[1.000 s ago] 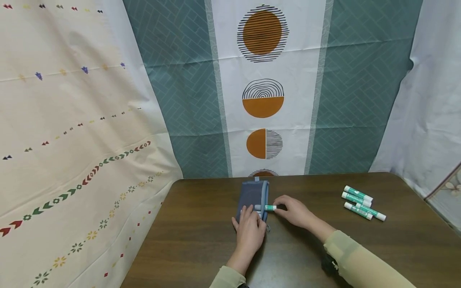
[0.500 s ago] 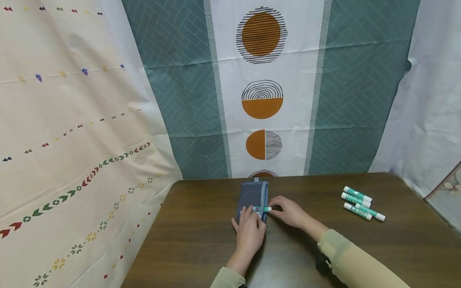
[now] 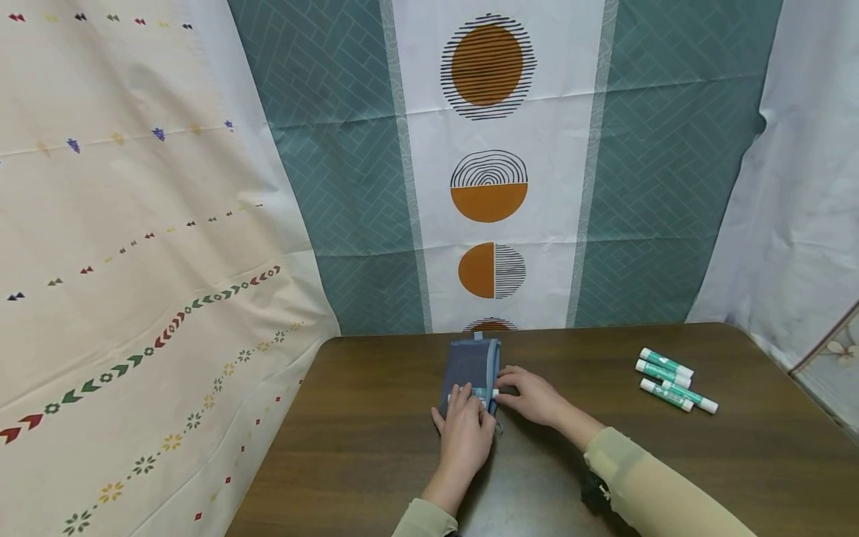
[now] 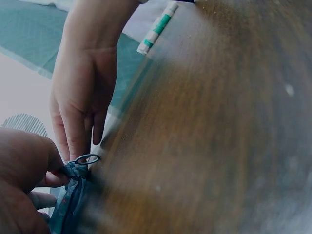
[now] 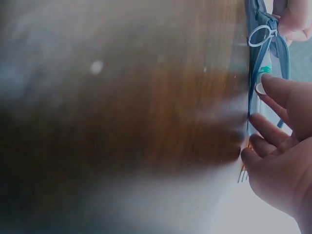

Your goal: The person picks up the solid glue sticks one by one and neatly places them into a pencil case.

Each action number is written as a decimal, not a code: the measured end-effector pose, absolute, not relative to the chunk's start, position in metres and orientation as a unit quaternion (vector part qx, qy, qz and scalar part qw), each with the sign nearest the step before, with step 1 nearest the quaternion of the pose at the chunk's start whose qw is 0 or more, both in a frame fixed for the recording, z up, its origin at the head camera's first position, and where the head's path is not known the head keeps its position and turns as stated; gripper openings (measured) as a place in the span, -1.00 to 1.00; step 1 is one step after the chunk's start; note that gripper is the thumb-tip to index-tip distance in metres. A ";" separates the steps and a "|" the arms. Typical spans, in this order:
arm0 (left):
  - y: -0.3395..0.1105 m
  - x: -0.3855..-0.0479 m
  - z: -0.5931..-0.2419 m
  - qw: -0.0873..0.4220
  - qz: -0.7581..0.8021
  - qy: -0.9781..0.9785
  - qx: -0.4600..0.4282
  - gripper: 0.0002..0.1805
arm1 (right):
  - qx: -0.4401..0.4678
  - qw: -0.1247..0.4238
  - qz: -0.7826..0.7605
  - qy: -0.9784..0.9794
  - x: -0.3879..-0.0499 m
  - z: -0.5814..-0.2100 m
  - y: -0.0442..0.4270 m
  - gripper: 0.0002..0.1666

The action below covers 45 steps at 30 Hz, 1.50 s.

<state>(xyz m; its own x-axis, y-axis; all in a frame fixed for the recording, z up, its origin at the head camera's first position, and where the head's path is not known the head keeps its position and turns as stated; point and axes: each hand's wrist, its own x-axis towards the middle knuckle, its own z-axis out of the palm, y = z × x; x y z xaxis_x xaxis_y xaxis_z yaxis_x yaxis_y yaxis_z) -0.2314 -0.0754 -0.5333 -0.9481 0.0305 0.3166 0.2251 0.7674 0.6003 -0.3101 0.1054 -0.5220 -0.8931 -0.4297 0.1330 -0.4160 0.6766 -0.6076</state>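
Observation:
A flat blue pouch [image 3: 467, 359] with a zipper along its right side lies near the table's back edge. The left hand [image 3: 465, 434] rests on its lower part, and in the left wrist view its thumb and fingers pinch the pouch edge by the zipper ring [image 4: 88, 159]. The right hand [image 3: 537, 399] is at the zipper side, thumb and fingertips on the white end of a glue stick [image 5: 261, 86]. Most of that stick lies inside the pouch, its green label showing through the see-through front.
Several green and white glue sticks [image 3: 664, 398] lie together on the right part of the brown table [image 3: 335, 447]. Patterned cloths [image 3: 356, 283] hang behind the table and on both sides.
The right hand has moved left toward the pouch, and the glue stick has slid further in, with only its end outside. The left hand has stayed on the pouch.

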 end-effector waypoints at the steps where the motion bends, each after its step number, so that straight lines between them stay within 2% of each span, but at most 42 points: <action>1: -0.075 -0.231 -0.533 0.146 -0.334 -0.929 -0.069 -0.68 | -0.232 0.009 -0.327 0.916 -0.310 -0.522 0.105 -0.74; 13: -0.075 -0.231 -0.534 0.146 -0.333 -0.929 -0.068 -0.70 | -0.204 -0.002 -0.337 0.919 -0.310 -0.523 0.106 -0.78; 45: -0.075 -0.231 -0.536 0.145 -0.335 -0.928 -0.070 -0.71 | -0.207 -0.023 -0.341 0.917 -0.316 -0.534 0.094 -0.85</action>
<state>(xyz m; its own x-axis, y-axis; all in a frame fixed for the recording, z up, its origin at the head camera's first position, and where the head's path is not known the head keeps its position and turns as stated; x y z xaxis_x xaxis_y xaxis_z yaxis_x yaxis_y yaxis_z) -0.2309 -0.0748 -0.5360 -0.9482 0.0328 0.3161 0.2270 0.7659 0.6015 -0.3164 0.0944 -0.5337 -0.9131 -0.3646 0.1826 -0.3954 0.6819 -0.6154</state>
